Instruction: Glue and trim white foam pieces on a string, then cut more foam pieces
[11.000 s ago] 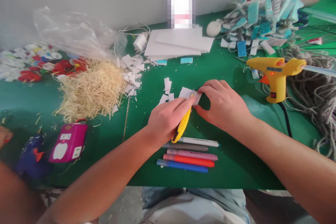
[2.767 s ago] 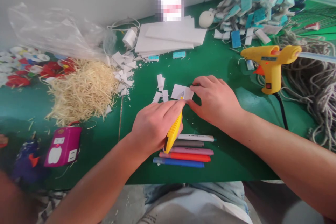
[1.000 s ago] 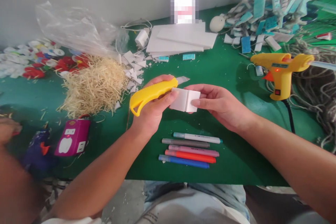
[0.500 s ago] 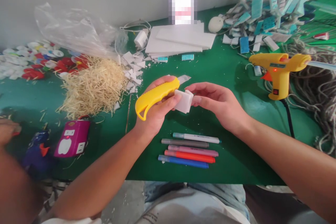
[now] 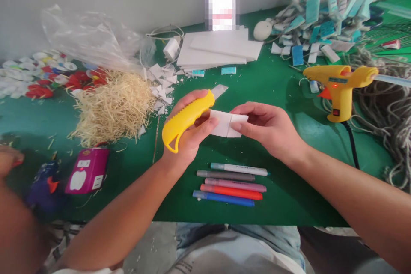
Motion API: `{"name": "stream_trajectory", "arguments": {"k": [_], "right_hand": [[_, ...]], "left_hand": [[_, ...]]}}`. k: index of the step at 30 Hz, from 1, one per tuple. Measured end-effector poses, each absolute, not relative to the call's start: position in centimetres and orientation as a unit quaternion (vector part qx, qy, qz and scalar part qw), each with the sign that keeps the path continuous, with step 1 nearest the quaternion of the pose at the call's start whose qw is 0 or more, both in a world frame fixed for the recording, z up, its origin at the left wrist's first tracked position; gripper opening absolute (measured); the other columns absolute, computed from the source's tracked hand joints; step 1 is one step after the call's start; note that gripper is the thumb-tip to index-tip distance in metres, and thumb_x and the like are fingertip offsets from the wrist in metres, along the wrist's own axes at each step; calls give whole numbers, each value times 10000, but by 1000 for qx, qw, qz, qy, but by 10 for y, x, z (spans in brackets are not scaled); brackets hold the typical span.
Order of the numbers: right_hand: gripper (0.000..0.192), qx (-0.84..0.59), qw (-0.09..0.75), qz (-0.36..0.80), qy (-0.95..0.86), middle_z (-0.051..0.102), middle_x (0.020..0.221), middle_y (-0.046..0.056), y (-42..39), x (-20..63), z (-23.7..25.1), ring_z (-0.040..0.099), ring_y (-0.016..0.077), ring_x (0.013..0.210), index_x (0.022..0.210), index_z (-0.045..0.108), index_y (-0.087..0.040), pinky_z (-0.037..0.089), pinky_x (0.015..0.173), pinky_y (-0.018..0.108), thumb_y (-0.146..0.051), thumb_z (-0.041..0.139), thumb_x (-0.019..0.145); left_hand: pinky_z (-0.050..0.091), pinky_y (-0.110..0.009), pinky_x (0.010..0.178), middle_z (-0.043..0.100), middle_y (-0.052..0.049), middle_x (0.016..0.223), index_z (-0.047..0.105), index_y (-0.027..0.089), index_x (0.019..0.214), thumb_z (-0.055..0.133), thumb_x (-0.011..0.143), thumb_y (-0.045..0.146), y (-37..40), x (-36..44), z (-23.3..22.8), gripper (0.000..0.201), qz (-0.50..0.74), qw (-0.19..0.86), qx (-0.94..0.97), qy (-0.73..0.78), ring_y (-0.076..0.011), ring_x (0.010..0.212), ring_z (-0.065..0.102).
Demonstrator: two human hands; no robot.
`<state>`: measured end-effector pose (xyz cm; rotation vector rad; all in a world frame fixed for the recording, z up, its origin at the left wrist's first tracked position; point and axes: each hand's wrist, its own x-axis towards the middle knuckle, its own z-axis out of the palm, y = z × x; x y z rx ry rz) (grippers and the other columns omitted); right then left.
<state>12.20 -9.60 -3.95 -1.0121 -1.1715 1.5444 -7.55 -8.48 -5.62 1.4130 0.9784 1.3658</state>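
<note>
L hand [image 5: 188, 130] gripping yellow knife [image 5: 186, 119], blade out, thumb also pinching white foam piece [image 5: 227, 123]. R hand [image 5: 266, 128] pinches foam's other end — piece held above green table [image 5: 282, 197], creased down the middle. Five pens [image 5: 229, 180] lie just below; glue gun [image 5: 338, 87] stands to the right.

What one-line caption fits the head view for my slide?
Left hand grips a yellow utility knife while both hands, right hand included, hold a scored white foam piece.

Green table [image 5: 276, 94]: 5 markers [image 5: 231, 180] nr front edge, straw pile [image 5: 112, 105] left, foam sheets [image 5: 218, 49] at back, glue gun [image 5: 338, 87] right.
</note>
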Motion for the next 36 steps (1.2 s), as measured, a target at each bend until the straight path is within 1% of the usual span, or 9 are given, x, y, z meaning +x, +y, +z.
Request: {"name": "stream_trajectory", "arguments": {"k": [3,7,18,24,26,29,32,34,36], "right_hand": [[226,-423,463,578,-522,703,760,-14,-96,123,-40,596,120,663,782,757,-214,503,607,273,-369,906,713],[152,-410,469,543,-562,738,802,-4,-96,123,-39,632,133,743,754,765,-216,515,694,283,-314,882,745],[300,-392,426,681,-449,749,722,-14,-95,122,-30,649,126,673,737,773,-197,551,689,288,-380,979,619],[241,-380,420,709,-420,740,714,-26,-93,121,-32,647,109,662,738,777,-207,553,690,275,-337,957,644],[218,-398,438,677,-437,753,775,-21,-92,123,-33,655,113,688,834,792,-215,548,680,273,-298,919,677],[320,-472,439,586,-491,705,750,-29,-89,127,-36,609,116,646,1014,795,-214,510,605,271,-290,856,709],[267,-570,382,461,-563,636,675,-23,-84,133,-42,534,120,575,1008,798,-185,472,550,287,-296,760,767],[236,-596,345,364,-627,699,791,33,-82,137,-46,582,149,638,980,804,-176,521,623,330,-280,694,799],[289,-592,322,261,-691,743,1018,101,-81,141,-49,658,209,811,1037,807,-174,568,761,393,-286,664,813]], "left_hand": [[620,-277,631,757,9,847,724,267,1173,938,757,427,-87,-73,-56,495,564,453,571,388,-159,694,711],[638,-289,647,776,3,836,716,256,1194,921,783,409,-91,-72,-55,484,559,428,590,396,-170,702,734],[683,-288,734,768,20,917,709,299,1127,920,786,488,-90,-76,-47,444,554,443,588,389,-164,760,768],[677,-312,713,774,14,917,671,302,1170,892,823,492,-86,-80,-51,454,541,437,607,386,-176,757,766],[679,-312,757,790,13,920,670,296,1196,876,839,491,-84,-80,-54,456,550,429,609,378,-182,800,778],[681,-347,812,808,-14,965,666,277,1239,797,866,618,-82,-81,-57,522,573,411,595,385,-210,858,788],[667,-353,767,789,-18,879,682,259,1229,667,938,666,-81,-83,-59,501,585,361,608,397,-206,781,766],[650,-334,706,764,-16,820,701,248,1220,585,990,639,-83,-85,-59,468,573,321,634,408,-194,719,743],[643,-318,683,764,-29,854,718,233,1215,536,1011,621,-86,-86,-58,474,546,281,669,420,-183,697,733]]}}
